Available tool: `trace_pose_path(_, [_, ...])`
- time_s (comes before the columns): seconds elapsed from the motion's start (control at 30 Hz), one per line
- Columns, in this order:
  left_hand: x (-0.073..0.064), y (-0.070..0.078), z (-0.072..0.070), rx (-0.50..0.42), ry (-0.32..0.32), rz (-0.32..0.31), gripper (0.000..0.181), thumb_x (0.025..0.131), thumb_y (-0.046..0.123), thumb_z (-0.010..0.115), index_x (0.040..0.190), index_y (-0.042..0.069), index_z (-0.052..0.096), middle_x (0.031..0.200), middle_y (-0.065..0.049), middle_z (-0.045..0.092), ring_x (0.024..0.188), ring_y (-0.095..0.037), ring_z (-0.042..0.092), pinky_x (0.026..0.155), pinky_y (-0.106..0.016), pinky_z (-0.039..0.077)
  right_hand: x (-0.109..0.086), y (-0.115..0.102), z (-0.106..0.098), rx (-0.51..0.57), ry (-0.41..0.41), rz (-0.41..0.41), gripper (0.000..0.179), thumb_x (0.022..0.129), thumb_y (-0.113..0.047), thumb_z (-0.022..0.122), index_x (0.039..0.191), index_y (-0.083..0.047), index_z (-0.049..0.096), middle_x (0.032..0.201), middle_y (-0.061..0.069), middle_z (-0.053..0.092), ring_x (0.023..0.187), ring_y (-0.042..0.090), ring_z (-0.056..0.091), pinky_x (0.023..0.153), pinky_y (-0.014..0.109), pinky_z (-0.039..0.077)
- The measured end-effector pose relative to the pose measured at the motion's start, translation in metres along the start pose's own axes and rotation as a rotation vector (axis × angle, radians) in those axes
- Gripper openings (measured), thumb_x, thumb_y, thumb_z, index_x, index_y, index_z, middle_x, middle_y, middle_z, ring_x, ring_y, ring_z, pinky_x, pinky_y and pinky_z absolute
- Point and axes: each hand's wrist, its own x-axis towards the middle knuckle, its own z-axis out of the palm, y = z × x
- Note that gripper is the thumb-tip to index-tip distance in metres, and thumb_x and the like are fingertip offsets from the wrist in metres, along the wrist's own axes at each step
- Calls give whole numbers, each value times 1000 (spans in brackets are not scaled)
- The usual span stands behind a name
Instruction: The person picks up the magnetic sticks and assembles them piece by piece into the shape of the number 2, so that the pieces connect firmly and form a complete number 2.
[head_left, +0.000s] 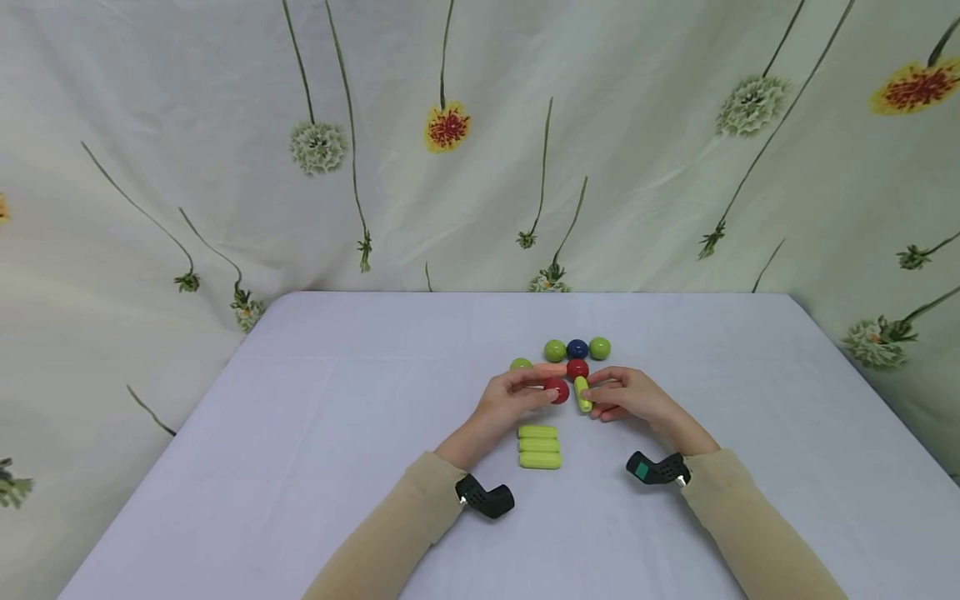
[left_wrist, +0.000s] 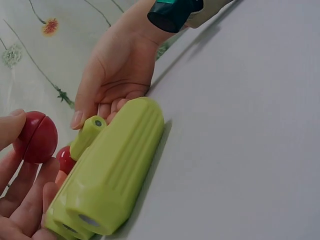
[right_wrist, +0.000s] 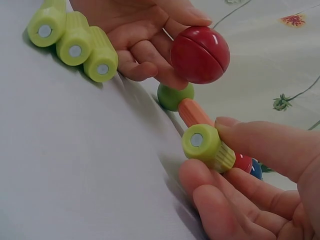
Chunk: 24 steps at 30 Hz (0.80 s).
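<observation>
Pinching a red ball (head_left: 561,387), the left hand (head_left: 506,402) was just left of the lime rod (head_left: 582,395) the right hand (head_left: 636,398) grasped (head); similar rods (left_wrist: 122,165) lay in front of it (left wrist); an orange rod (right_wrist: 194,112) showed behind it (right wrist)

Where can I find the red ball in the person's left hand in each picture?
Head view: the red ball is below and right of centre, in the left hand.
Left wrist view: near the left edge, about mid-height.
Right wrist view: upper half, right of centre.
Shared landmark: the lime-green rods lying side by side.
</observation>
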Motion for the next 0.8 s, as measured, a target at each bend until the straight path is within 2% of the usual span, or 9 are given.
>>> trace_pose_path(0.2, [-4, 3, 9, 27, -1, -29, 35, 82, 17, 74, 113, 3, 65, 110, -6, 63, 94, -18, 64, 81, -29, 51, -1, -1, 0, 14, -13, -5, 56, 86, -26, 69, 126, 7, 46, 82, 6, 68, 68, 13, 65, 66, 25, 54])
trace_pose_path(0.5, [-7, 1, 20, 50, -8, -58, 34, 79, 19, 77, 110, 9, 67, 103, -2, 65, 90, -15, 64, 76, -27, 53, -1, -1, 0, 28, -23, -18, 55, 87, -25, 68, 125, 7, 46, 82, 6, 69, 69, 14, 66, 67, 25, 54])
trace_pose_path(0.8, [-7, -2, 22, 92, -11, -41, 32, 79, 20, 78, 108, 10, 68, 106, 1, 63, 90, -15, 64, 76, -28, 53, -2, -1, 0, 27, -24, -23, 56, 87, -26, 68, 126, 7, 46, 83, 6, 69, 70, 14, 66, 67, 25, 54])
